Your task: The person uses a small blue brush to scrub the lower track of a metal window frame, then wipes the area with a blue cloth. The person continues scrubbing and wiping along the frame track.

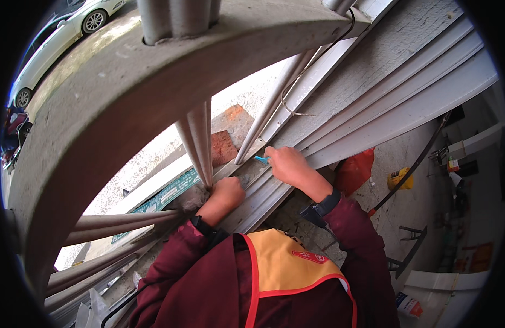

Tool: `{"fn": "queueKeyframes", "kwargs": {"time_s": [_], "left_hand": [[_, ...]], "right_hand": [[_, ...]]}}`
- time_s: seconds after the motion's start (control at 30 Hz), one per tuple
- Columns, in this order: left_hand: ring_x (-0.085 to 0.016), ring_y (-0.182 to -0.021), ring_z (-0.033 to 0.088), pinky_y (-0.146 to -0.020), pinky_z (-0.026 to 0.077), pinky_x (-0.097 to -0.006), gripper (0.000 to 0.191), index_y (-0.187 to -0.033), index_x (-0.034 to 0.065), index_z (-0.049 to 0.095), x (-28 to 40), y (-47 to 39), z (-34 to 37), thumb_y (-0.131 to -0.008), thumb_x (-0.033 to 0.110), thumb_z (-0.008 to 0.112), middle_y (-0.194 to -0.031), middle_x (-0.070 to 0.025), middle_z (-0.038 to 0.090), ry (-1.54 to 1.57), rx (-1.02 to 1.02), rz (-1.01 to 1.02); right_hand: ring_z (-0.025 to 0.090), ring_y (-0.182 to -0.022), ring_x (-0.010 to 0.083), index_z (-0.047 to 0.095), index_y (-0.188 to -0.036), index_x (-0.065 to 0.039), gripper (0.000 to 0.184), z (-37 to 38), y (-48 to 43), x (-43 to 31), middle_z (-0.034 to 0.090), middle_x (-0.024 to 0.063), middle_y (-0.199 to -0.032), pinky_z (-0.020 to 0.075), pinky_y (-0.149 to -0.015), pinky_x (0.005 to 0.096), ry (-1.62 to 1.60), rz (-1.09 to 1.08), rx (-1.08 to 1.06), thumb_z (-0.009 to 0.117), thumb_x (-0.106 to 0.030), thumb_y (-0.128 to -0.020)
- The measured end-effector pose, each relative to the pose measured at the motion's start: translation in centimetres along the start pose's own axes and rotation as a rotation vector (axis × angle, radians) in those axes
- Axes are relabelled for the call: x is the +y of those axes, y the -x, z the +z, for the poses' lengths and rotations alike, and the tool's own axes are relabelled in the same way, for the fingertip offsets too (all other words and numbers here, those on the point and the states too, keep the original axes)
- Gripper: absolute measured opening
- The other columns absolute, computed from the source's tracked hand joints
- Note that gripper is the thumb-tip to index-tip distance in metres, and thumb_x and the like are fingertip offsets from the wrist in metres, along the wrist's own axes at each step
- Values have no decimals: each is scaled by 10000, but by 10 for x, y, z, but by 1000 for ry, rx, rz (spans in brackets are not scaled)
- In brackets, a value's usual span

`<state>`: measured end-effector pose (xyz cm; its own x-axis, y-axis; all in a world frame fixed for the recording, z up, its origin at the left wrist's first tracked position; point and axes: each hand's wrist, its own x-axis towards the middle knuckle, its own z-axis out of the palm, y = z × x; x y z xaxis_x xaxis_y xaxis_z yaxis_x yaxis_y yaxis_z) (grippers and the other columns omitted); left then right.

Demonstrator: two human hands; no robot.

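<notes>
My right hand (287, 164) is closed around a small light-blue plastic piece (261, 159), whose tip pokes out past the fingers. It is over the inner corner of a white window frame (252, 205) with long grooved tracks. Lower and to the left, my left hand (230, 193) is at the sill, its fingers curled down beside a bundle of pale metal bars (199, 139). What those fingers hold or touch is hidden. Near the left wrist lies a grey, fluffy wad (193, 197), apparently dusty. Both wrists wear dark bands.
A thick curved grille beam (100, 106) arches over the left and top. A thin wire (293, 82) dangles by the frame's upper corner. Reddish bricks (224, 148) lie outside the bars. Indoors are a red bag (357, 172), a yellow bucket (400, 179) and a dark hose (416, 164).
</notes>
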<state>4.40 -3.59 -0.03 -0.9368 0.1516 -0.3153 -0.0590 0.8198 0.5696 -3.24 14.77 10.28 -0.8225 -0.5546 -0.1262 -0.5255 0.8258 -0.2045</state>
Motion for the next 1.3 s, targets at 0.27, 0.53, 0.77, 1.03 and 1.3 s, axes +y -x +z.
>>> {"fn": "queueKeyframes", "kwargs": {"time_s": [0.27,0.53,0.77,1.03,1.3], "left_hand": [[-474,-821,655,-763,524,-560,238,-839,8,662,-1,4,2,-876,184,505,-846,-285,668,35,48,15],[-434,-821,704,-722,567,-534,241,-888,1,703,7,4,-2,-844,148,517,-864,-268,702,-26,39,-20],[-433,-831,705,-722,565,-533,222,-935,12,674,15,11,-11,-871,142,506,-877,-253,709,-87,47,-52],[-424,-911,699,-788,557,-529,238,-961,19,701,12,3,-12,-855,135,521,-962,-249,710,-80,-38,-57],[-444,-794,682,-716,544,-546,200,-824,7,655,7,2,-5,-856,153,521,-823,-260,687,-41,80,-1]], "right_hand": [[692,-768,418,609,-832,14,101,12,-14,-8,684,255,-796,560,-688,497,133,83,-12,599,-72,-781],[661,-800,476,597,-855,26,114,6,-15,-11,664,290,-794,535,-727,552,-59,167,62,551,-70,-814],[680,-791,456,643,-780,42,133,14,-14,-26,666,293,-788,558,-737,521,-5,162,10,561,-62,-768],[666,-817,470,639,-803,47,170,13,-16,-20,668,300,-814,543,-742,538,-81,196,51,568,-106,-795],[673,-593,375,616,-848,55,178,41,-10,-23,663,256,-697,553,-618,464,-356,134,40,544,-108,-859]]}}
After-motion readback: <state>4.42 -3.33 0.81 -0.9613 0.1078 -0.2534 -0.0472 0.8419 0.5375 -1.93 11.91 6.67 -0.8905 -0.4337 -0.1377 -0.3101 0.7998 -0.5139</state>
